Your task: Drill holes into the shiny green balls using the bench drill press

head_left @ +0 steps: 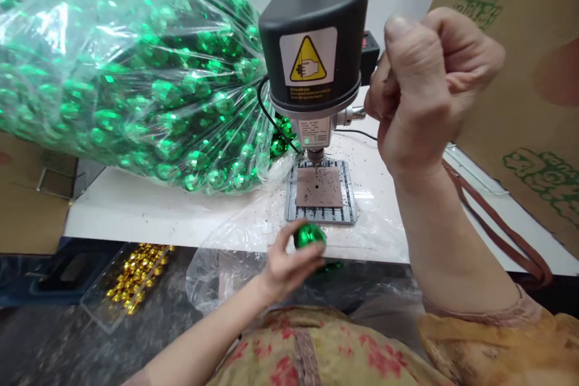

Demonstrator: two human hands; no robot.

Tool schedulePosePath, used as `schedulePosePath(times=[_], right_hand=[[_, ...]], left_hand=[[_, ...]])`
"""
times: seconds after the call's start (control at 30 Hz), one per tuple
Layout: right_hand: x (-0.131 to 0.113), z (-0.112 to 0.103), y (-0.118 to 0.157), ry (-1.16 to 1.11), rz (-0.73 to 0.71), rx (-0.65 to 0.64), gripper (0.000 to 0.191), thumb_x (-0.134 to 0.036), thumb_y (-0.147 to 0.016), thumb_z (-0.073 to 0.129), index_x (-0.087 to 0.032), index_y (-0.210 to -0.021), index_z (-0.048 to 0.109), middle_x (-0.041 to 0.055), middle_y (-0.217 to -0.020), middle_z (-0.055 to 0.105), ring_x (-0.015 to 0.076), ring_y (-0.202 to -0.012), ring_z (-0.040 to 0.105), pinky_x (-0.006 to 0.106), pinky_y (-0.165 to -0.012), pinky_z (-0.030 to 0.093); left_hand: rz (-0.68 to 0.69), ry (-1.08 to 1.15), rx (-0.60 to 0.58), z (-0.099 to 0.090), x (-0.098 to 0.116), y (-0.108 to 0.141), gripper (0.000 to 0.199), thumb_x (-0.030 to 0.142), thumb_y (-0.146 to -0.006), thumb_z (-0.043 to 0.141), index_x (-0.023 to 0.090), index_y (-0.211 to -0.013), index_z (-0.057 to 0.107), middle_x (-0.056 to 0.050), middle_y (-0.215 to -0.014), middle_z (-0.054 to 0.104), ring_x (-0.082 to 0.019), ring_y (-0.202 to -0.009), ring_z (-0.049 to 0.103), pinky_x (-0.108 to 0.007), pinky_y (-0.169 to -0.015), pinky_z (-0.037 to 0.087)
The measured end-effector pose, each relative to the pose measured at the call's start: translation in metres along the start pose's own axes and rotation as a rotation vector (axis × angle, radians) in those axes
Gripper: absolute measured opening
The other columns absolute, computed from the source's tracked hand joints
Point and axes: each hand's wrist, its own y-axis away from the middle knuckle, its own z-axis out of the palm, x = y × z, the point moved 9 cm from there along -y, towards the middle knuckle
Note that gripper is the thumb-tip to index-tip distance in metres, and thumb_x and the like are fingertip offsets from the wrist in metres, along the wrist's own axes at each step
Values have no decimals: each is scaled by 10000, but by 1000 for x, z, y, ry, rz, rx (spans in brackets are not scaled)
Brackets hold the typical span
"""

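My left hand [286,265] holds a shiny green faceted ball [309,235] between thumb and fingers, just in front of the table edge. Beyond it stands a small bench drill press [312,42] with a black head and a warning label. Its slotted metal base [322,215] carries a brownish square board [307,196] with a hole, strewn with dark shavings. The drill bit [316,164] points down over this board. My right hand [420,81] is closed in a fist at the feed lever [355,113] on the press's right side; the grip itself is hidden by the fingers.
A large clear bag of green balls [158,84] fills the left of the white table [136,223]. Clear plastic sheeting [212,271] hangs over the front edge. Gold balls [140,271] lie in a clear bin below left. A cardboard box [511,84] stands right, beside a brown strap [493,226].
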Motion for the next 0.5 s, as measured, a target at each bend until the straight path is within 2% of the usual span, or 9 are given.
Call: schedulePosePath(times=[0.07, 0.17, 0.23, 0.3, 0.37, 0.43, 0.47, 0.5], right_hand=[[0, 0, 0, -22, 7, 11, 441, -86, -835, 676, -244, -552, 377, -84, -441, 354, 59, -355, 298, 271, -389, 205], [0, -2, 1, -43, -1, 32, 480, -228, -795, 787, -234, -525, 390, -82, -427, 351, 54, -346, 296, 274, -374, 189], [0, -3, 1, -24, -16, 32, 497, -278, -784, 806, -231, -513, 392, -78, -415, 348, 57, -341, 295, 282, -372, 191], [0, -3, 2, 13, -26, 24, 501, -251, -801, 784, -227, -506, 380, -76, -408, 342, 53, -346, 291, 281, -378, 204], [-1, -4, 3, 37, -29, 22, 491, -190, -820, 734, -223, -504, 359, -77, -407, 334, 41, -355, 277, 273, -390, 220], [-1, -5, 4, 49, -24, 14, 464, -139, -824, 680, -220, -510, 348, -79, -406, 331, 35, -359, 273, 270, -396, 223], [-2, -5, 5, 48, -20, 11, 448, -122, -821, 661, -218, -514, 350, -79, -406, 332, 36, -358, 276, 272, -395, 219], [-2, -5, 5, 47, -14, 6, 434, -111, -819, 650, -216, -516, 357, -78, -404, 336, 39, -356, 280, 276, -391, 210]], left_hand=[[75, -3, -199, 19, 11, 32, 319, 361, -862, 751, 487, -1155, 752, -33, -1373, 682, -312, -1143, 715, -469, -907, 636], [75, -104, -481, 50, 6, 67, 395, 397, -830, 732, 542, -1198, 726, -56, -1314, 730, -368, -1058, 746, -537, -842, 655], [19, -127, -516, 54, -3, 74, 526, 381, -789, 759, 540, -1283, 678, -70, -1335, 718, -376, -1056, 749, -555, -858, 653], [20, -61, -435, 45, -3, 68, 573, 338, -781, 783, 542, -1301, 658, -47, -1320, 729, -332, -1031, 763, -507, -861, 659], [119, -22, -289, 27, 4, 49, 482, 300, -824, 753, 498, -1260, 696, -42, -1273, 754, -293, -980, 774, -448, -793, 661], [216, -93, -99, 1, 4, 18, 356, 236, -889, 656, 404, -1191, 739, -73, -1221, 767, -276, -958, 768, -418, -744, 640], [226, -160, 2, -12, -2, -4, 325, 203, -908, 607, 354, -1161, 744, -95, -1196, 765, -274, -967, 757, -417, -756, 627], [176, -227, 86, -25, -16, -29, 307, 172, -924, 561, 319, -1124, 743, -99, -1154, 763, -269, -998, 741, -417, -802, 615]])
